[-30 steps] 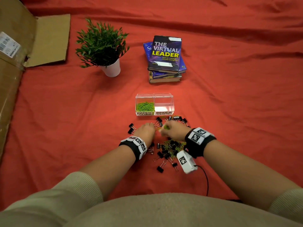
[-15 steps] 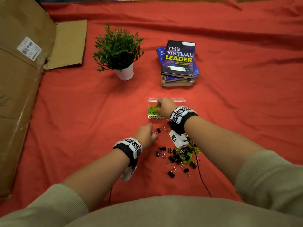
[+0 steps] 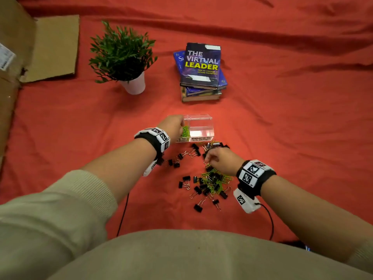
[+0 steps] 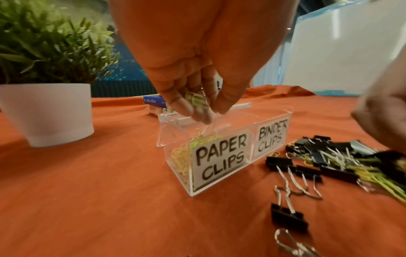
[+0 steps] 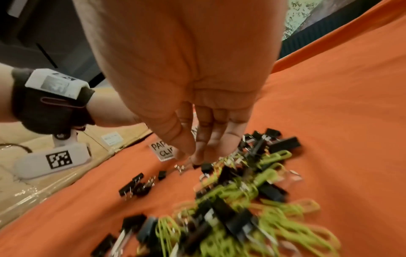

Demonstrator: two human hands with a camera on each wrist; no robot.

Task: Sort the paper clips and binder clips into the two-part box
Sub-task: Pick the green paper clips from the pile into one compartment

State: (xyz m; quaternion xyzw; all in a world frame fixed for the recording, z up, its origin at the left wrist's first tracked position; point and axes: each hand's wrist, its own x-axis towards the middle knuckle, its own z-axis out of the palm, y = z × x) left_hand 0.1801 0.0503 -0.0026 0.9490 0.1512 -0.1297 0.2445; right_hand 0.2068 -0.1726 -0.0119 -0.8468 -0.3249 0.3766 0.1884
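Paper clips (image 4: 196, 102), yellow-green ones, sit pinched in the fingertips of the left hand (image 3: 172, 125), right above the side of the clear box (image 3: 201, 128) marked PAPER CLIPS. That side already has a heap of green clips in it. The side marked BINDER CLIPS, next to it, looks bare inside.

Just in front of the box, on the red cloth (image 3: 292, 118), lies a mixed pile (image 3: 212, 181) of black binder clips and green paper clips. More binder clips (image 3: 177, 160) lie loose between the pile and the box. The right hand (image 3: 222, 160) reaches down into the pile near the box with its fingers bent close together; I cannot tell what it is holding, if anything.

Behind the box stand a potted plant (image 3: 123, 55) and a stack of books (image 3: 201, 71).
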